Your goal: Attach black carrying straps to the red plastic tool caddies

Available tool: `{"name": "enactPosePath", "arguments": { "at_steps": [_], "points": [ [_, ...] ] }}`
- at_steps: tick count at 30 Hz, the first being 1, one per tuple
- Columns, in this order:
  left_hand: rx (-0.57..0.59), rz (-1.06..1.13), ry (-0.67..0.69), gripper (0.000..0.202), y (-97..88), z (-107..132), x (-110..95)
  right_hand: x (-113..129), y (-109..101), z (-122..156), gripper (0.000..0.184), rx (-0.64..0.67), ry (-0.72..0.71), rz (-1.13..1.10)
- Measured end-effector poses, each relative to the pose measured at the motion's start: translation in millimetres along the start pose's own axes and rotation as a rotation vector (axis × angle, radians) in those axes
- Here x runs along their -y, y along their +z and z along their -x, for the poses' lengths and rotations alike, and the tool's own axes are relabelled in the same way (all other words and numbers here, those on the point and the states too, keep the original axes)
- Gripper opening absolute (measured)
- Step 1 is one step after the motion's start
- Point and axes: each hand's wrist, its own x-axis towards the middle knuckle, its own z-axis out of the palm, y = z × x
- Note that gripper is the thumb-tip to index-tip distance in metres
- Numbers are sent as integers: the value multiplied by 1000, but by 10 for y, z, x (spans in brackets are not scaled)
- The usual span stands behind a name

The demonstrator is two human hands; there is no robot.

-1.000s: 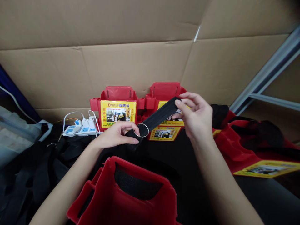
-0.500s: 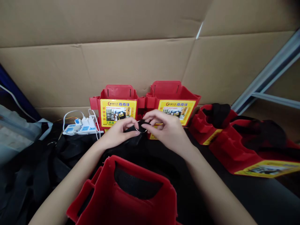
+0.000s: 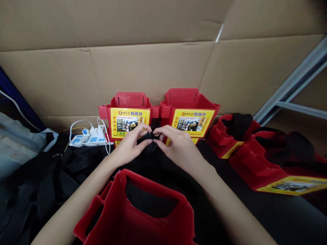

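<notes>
Beyond the near red box (image 3: 145,231), the left hand (image 3: 131,141) and right hand (image 3: 176,143) each have their grip pinched on a black strap (image 3: 146,136), which, in judgement, could slip or twist if either narrow fingertip hold slackened.

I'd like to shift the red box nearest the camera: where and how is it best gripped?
Probably by its far rim, from above, thumb inside, fingers behind: the red box opens upward, leaving that narrow edge exposed. The left hand and right hand are just beyond it, pinching black material, so one would need freeing.
</notes>
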Motion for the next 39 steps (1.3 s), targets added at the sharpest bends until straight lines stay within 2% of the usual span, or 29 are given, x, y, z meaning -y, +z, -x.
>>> {"name": "enactPosePath", "arguments": {
  "at_steps": [5, 9, 11, 15, 17, 19, 21, 23, 26, 30, 33, 36, 39],
  "points": [
    [-16, 32, -67, 23, 41, 10, -44, -7, 70, 15, 18, -86, 5, 130],
    [-9, 204, -120, 26, 46, -15, -8, 2, 109, -3, 26, -137, 80, 19],
    [-15, 255, -136, 28, 44, -25, 22, -7, 100, -23, 27, -97, 138, -138],
    [-38, 238, -115, 28, 58, -38, 65, -28, 48, -60, 21, 92, 206, -539],
    [-52, 227, -87, 23, 63, -43, 65, -25, 43, -64, 18, 160, 186, -593],
    [-74, 220, -80, 19, 51, -47, 51, -10, 73, -58, 15, 180, 148, -543],
    [-97, 222, -88, 19, 24, -48, 27, 10, 131, -48, 13, 141, 135, -466],
    [-98, 223, -90, 23, -4, -44, -2, 29, 193, -39, 14, 39, 152, -420],
    [-138, 231, -92, 28, -21, -32, -33, 50, 239, -31, 32, -101, 167, -444],
    [-309, 304, -131, 17, 9, -29, -49, 79, 186, -24, 53, -155, 233, -560],
    [-392, 399, -145, 16, 46, -41, -65, 116, 127, -16, 46, -53, 292, -702],
    [-392, 561, -203, 19, 74, -49, -74, 144, 114, -3, 36, 78, 291, -752],
    [-414, 702, -269, 30, 70, -51, -75, 135, 146, 2, 33, 65, 275, -736]
  ]
}}
